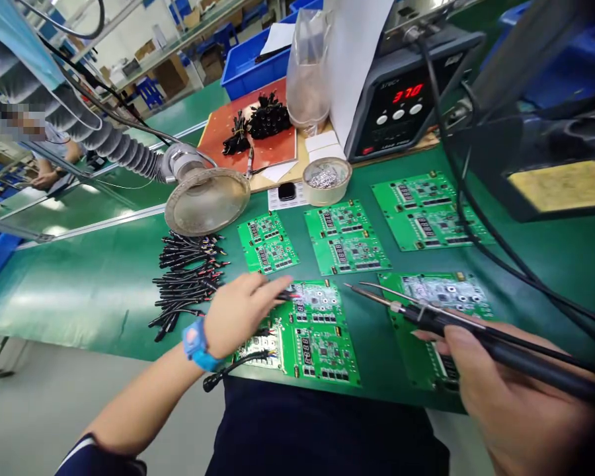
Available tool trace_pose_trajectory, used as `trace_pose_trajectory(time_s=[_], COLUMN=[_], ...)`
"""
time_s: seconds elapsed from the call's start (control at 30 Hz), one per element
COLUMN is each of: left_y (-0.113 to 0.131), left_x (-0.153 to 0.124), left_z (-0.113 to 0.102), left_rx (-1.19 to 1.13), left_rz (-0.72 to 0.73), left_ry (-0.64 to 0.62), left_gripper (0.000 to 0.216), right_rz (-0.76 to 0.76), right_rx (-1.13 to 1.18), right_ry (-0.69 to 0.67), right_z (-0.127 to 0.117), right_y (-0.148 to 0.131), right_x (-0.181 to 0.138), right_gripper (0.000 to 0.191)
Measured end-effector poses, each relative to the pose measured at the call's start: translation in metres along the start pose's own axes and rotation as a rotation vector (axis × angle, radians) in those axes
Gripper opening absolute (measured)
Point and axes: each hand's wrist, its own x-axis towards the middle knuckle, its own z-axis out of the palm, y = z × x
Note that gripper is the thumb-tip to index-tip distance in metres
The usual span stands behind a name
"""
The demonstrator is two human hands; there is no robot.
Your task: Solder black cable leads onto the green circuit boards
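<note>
Over pale floor (49, 393), green bench (99, 304): three far boards (348, 246); our right hand (506, 396) grips one iron (430, 321), left hand (238, 314) one cable (286, 295).

The boards (323, 330) at centre look smooth and glossy, on a table (99, 297) with a sleek, light-catching finish. The iron (429, 320) at right is black plastic running into bare metal (rather dull); at top centre the bag (307, 82) is clear, creased plastic, the upper-left hose (119, 145) matt and ribbed.

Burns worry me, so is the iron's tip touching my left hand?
Apart. The head view shows the iron's tip well right of your left hand, with some board and bench visible between them.
</note>
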Motion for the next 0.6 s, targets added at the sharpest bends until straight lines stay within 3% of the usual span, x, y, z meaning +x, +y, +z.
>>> trace_pose_trajectory(time_s=[0.1, 0.2, 0.6], left_y=[0.020, 0.021, 0.030], left_x=[0.026, 0.037, 0.041], left_z=[0.022, 0.035, 0.041], left_rx=[0.017, -0.022, 0.014], left_rz=[0.144, 0.258, 0.262], left_ry=[-0.020, -0.034, -0.052], left_gripper=[0.032, 0.032, 0.031], right_rz=[-0.072, -0.083, -0.160], right_rx=[0.024, -0.001, -0.018], right_ry=[0.000, 0.014, -0.047], right_z=[0.003, 0.004, 0.001], right_y=[0.001, 0.000, 0.006], right_x=[-0.001, -0.001, 0.001], right_gripper=[0.010, 0.009, 0.009])
